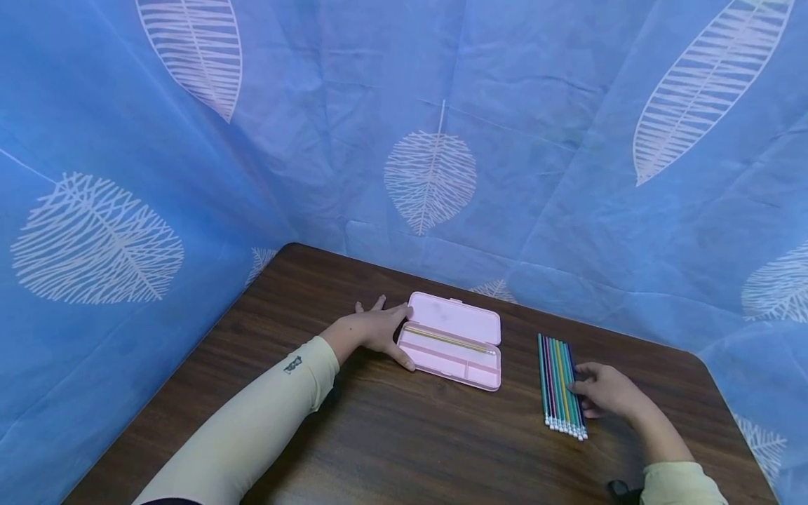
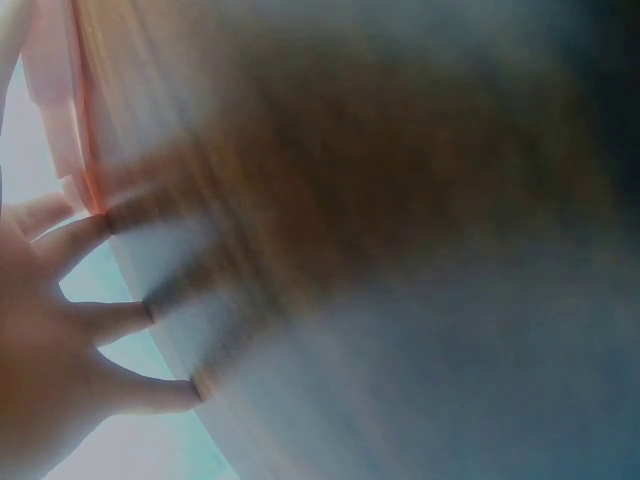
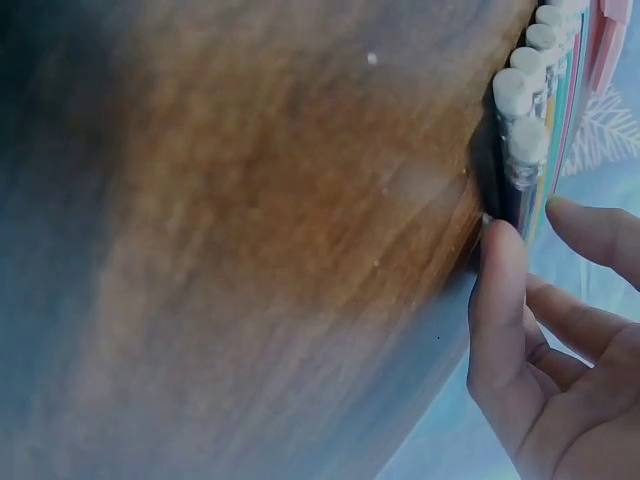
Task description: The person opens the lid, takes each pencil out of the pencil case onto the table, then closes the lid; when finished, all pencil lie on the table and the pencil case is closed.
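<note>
My left hand [image 1: 377, 330] rests with fingers spread at the left end of an open pink pencil case [image 1: 449, 379], its thumb at the front corner and its index finger by the lid [image 1: 454, 317]. A yellow pencil [image 1: 449, 341] lies in the long back compartment. To the right, pencils [image 1: 560, 386] in green, purple, yellow and dark blue lie side by side, white erasers towards me. My right hand [image 1: 609, 390] is at their right edge, thumb over the row and a finger beside the outermost dark pencil [image 3: 518, 200]. A gap shows between thumb and fingers.
The case and pencils lie on a dark brown wooden table [image 1: 404, 449] with rounded far corners. Behind it and along its left side hangs a blue cloth [image 1: 536, 140] with white leaf prints. A pink edge of the case [image 2: 88, 150] shows in the left wrist view.
</note>
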The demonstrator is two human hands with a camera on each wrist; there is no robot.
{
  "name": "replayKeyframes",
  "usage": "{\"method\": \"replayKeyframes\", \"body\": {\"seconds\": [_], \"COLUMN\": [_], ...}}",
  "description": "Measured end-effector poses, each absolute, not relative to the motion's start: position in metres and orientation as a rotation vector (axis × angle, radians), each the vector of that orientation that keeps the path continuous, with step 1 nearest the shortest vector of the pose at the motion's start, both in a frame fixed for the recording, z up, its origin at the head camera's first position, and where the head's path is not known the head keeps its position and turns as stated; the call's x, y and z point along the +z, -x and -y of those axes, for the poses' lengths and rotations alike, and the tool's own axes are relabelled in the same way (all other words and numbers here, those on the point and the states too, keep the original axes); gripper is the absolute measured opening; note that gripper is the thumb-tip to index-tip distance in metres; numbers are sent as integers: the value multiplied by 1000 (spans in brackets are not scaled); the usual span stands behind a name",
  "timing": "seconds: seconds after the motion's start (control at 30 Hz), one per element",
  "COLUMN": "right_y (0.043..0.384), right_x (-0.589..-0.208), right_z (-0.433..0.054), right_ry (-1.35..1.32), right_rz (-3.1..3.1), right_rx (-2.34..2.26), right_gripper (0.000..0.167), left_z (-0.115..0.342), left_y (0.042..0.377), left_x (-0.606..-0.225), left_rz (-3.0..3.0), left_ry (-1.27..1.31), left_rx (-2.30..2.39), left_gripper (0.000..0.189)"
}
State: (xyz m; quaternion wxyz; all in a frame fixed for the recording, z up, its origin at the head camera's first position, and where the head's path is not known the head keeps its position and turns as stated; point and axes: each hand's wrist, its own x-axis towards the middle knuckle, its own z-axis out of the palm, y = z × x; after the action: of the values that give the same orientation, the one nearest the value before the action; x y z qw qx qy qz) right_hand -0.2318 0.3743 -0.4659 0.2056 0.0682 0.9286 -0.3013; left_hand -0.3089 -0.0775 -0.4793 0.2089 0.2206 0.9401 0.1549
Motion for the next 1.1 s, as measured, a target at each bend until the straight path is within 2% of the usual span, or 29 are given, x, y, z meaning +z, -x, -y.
{"method": "replayKeyframes", "body": {"seconds": [0.27,0.47,1.1], "right_y": [233,233,252], "right_x": [-463,-455,-454], "right_z": [-373,-362,-247], "right_ry": [-164,-69,369], "right_rz": [-2613,-2785,-2928], "right_rx": [-758,-500,-677], "right_gripper": [70,72,39], "left_z": [77,77,79], "left_y": [308,310,310], "left_x": [-478,-480,-480], "left_rz": [-2617,-2619,-2625], "left_ry": [-613,-622,-620], "left_rx": [424,416,409], "left_gripper": [127,128,129]}}
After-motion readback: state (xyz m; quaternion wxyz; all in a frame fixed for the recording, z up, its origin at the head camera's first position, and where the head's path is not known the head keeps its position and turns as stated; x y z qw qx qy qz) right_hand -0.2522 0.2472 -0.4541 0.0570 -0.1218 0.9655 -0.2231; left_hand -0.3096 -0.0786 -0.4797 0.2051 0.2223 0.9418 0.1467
